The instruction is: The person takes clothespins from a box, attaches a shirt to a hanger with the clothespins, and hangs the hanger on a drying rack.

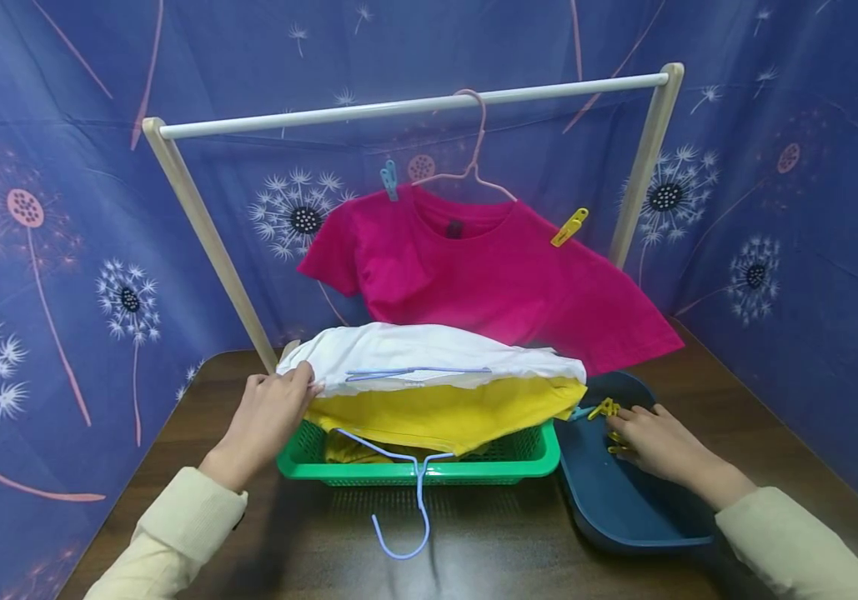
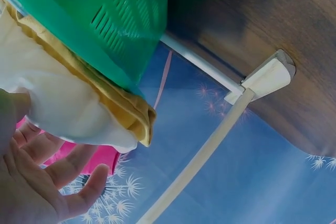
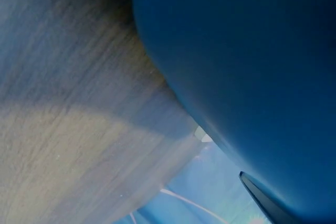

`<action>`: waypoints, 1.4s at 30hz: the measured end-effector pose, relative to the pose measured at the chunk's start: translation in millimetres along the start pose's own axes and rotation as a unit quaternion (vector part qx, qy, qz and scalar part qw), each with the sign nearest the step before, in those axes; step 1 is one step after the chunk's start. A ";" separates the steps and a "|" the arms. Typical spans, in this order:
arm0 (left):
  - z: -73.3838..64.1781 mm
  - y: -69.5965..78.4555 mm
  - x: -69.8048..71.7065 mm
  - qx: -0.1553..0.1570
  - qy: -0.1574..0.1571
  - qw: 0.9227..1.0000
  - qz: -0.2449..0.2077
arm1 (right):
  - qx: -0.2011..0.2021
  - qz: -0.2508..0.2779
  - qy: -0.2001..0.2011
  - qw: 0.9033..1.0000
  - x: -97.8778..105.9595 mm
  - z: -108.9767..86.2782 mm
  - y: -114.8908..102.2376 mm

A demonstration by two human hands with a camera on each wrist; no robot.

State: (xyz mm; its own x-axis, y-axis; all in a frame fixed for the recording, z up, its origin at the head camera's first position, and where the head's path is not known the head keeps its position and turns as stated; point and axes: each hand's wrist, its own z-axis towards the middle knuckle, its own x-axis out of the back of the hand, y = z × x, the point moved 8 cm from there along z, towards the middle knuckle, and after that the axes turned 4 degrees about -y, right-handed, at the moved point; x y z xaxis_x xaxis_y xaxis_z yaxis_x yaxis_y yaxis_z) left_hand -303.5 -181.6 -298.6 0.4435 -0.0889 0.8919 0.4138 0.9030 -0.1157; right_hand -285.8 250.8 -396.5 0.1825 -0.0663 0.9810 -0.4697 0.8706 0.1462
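My left hand (image 1: 271, 417) pinches the left edge of a white garment (image 1: 429, 342), thumb on top and fingers beneath in the left wrist view. Below the white cloth hangs a yellow layer (image 1: 436, 412), spread over a green basket (image 1: 417, 473). A light-blue hanger (image 1: 421, 492) runs under the yellow cloth, its hook pointing toward me in front of the basket; a blue bar also lies across the white cloth. My right hand (image 1: 657, 442) reaches into a dark-blue tray (image 1: 624, 517), fingertips at yellow clothespins (image 1: 604, 407); I cannot tell whether it grips one.
Behind the basket, a pink T-shirt (image 1: 474, 258) hangs on a pink hanger (image 1: 477, 137) from a rack's white rail (image 1: 398, 108). A blue clothespin (image 1: 389, 180) and a yellow clothespin (image 1: 569, 227) sit on its shoulders. Wooden rack posts (image 1: 211, 242) flank it. Patterned blue cloth surrounds the table.
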 end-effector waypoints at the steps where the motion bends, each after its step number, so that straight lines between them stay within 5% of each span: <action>1: 0.3 -0.6 0.3 0.001 0.000 1.000 0.000 | 0.000 0.001 -0.001 1.000 -0.2 0.0 -0.1; 20: 7.2 -4.6 3.4 -0.013 0.020 1.000 -0.009 | 0.010 0.025 -0.029 0.999 -9.1 -1.9 0.2; 42: 12.3 -11.3 -4.3 -0.010 -0.004 0.999 -0.038 | -0.003 0.027 0.013 1.000 33.3 -1.4 3.1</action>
State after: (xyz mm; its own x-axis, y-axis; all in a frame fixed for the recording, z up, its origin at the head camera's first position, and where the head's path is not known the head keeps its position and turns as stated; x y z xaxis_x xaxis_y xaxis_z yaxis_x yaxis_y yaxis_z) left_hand -319.9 -186.2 -295.7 0.4040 -0.1533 0.9018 0.4623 0.8849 -0.0567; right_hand -280.0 252.0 -363.5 0.1804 -0.0068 0.9836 -0.4739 0.8756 0.0930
